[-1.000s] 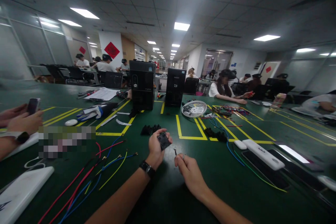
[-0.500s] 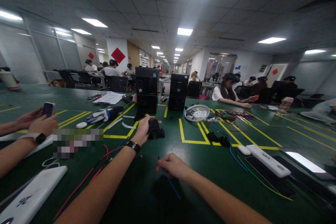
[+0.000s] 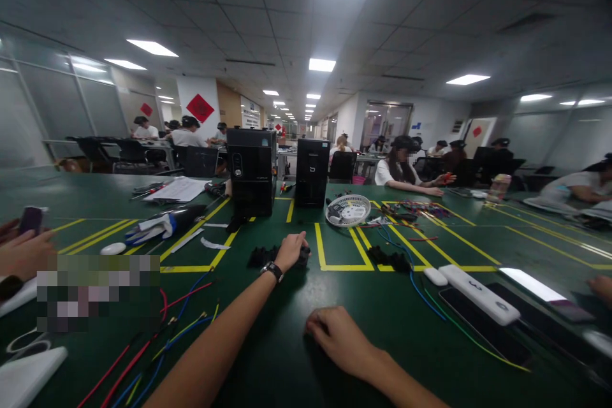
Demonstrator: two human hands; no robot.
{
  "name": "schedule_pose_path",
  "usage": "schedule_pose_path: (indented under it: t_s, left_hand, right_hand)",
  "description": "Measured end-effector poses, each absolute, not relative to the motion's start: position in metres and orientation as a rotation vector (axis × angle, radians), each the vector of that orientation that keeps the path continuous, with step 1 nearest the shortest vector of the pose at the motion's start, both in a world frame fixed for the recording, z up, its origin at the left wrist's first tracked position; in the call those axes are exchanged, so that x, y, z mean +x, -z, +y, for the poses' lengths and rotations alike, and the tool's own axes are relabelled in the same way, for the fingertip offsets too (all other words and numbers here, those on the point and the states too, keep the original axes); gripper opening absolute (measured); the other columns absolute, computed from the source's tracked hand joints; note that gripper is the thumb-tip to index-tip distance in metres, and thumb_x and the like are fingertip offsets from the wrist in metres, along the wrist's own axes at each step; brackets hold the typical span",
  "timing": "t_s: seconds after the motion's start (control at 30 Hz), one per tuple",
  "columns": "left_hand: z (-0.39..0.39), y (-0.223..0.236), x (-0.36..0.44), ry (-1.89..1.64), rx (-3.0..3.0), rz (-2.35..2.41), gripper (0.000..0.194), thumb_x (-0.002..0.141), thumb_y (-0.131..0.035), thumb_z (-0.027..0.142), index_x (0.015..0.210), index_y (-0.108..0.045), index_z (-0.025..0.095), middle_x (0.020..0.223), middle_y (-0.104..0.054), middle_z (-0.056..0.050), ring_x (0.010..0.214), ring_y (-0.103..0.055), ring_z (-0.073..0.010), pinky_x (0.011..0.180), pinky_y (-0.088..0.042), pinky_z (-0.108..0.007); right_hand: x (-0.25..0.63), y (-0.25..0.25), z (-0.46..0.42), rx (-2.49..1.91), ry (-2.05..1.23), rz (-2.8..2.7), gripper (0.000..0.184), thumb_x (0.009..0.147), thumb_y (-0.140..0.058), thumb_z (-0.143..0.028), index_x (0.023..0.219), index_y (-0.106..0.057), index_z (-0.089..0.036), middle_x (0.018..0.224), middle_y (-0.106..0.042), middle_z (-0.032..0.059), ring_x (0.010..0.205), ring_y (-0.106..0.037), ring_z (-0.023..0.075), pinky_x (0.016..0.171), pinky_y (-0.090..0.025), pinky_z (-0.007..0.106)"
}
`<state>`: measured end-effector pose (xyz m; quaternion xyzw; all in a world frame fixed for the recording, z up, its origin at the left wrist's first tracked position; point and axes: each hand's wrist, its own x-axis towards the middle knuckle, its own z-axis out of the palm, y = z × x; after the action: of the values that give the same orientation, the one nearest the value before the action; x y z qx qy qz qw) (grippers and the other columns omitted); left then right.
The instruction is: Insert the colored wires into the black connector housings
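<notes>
My left hand (image 3: 289, 252), with a watch on its wrist, is stretched forward to mid-table. Its fingers are closed around a small black plastic block (image 3: 303, 259), mostly hidden below them. Just left of that hand lies a cluster of similar black plastic parts (image 3: 262, 257). My right hand (image 3: 338, 335) rests low over the green table, nearer to me, its fingers curled inward. Whatever is between those fingertips, if anything, does not show. Red, blue and yellow-green wires with metal ends (image 3: 165, 331) are spread left of my left forearm.
Two black computer towers (image 3: 251, 172) stand at the back. A white round fan grille (image 3: 348, 211) and more black parts (image 3: 389, 259) lie to the right, near a white power bank (image 3: 478, 293) and phones. At far left another person's hands (image 3: 29, 248) hold a phone.
My left hand turned over and brought the black block down beside the cluster. My right hand, which held a wire with a metal end, moved lower; no wire shows at it now. The view shifted.
</notes>
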<state>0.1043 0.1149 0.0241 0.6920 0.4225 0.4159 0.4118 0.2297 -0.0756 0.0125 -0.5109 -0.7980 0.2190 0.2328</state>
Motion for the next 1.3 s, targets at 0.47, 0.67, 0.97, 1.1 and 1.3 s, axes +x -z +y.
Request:
schedule_pose_path:
  t_s: [0.47, 0.67, 0.97, 1.1, 1.3]
  left_hand:
    - [0.111, -0.028, 0.107, -0.718, 2.543, 1.354, 0.037, 0.087, -0.041, 0.045, 0.079, -0.063, 0.016, 0.091, -0.064, -0.013, 0.099, -0.052, -0.0286, 0.086, -0.033, -0.041]
    - [0.108, -0.024, 0.097, -0.502, 2.995, 1.324, 0.029, 0.087, -0.043, 0.039, 0.095, -0.061, 0.018, 0.096, -0.062, -0.012, 0.095, -0.050, -0.0261, 0.084, -0.034, -0.040]
    - [0.098, -0.027, 0.192, -0.783, 2.749, 1.075, 0.055, 0.085, -0.046, 0.047, 0.127, -0.044, 0.013, 0.125, -0.051, -0.014, 0.117, -0.041, -0.0269, 0.096, -0.033, -0.037]
    - [0.091, -0.015, 0.270, -0.716, 2.573, 0.999, 0.067, 0.078, -0.053, 0.054, 0.130, -0.041, 0.013, 0.133, -0.045, -0.017, 0.122, -0.039, -0.0306, 0.098, -0.032, -0.041]
    - [0.088, -0.004, 0.299, -0.683, 2.535, 0.935, 0.036, 0.073, -0.062, 0.036, 0.100, -0.055, 0.015, 0.106, -0.060, -0.014, 0.106, -0.051, -0.0297, 0.087, -0.039, -0.041]
  right_hand:
    - [0.358, -0.041, -0.056, -2.223, 0.146, -1.689, 0.026, 0.091, -0.040, -0.025, 0.092, -0.064, -0.017, 0.093, -0.063, 0.0106, 0.087, -0.060, 0.0227, 0.072, -0.041, 0.030]
    - [0.405, -0.026, -0.058, -2.531, 0.135, -1.430, 0.018, 0.085, -0.049, -0.022, 0.092, -0.064, -0.015, 0.105, -0.058, 0.0172, 0.102, -0.055, 0.0305, 0.074, -0.043, 0.035]
    - [0.416, -0.028, -0.060, -2.569, 0.119, -1.274, 0.028, 0.086, -0.041, -0.015, 0.111, -0.055, -0.013, 0.093, -0.065, 0.0159, 0.088, -0.063, 0.0291, 0.070, -0.045, 0.037]
    - [0.420, -0.034, -0.062, -2.495, 0.256, -1.149, 0.033, 0.090, -0.035, -0.022, 0.118, -0.051, -0.015, 0.105, -0.061, 0.0160, 0.095, -0.061, 0.0270, 0.073, -0.045, 0.034]
    - [0.420, -0.027, -0.053, -2.192, 0.195, -1.037, 0.036, 0.089, -0.035, -0.022, 0.114, -0.056, -0.008, 0.109, -0.058, 0.0185, 0.095, -0.059, 0.0257, 0.079, -0.043, 0.033]
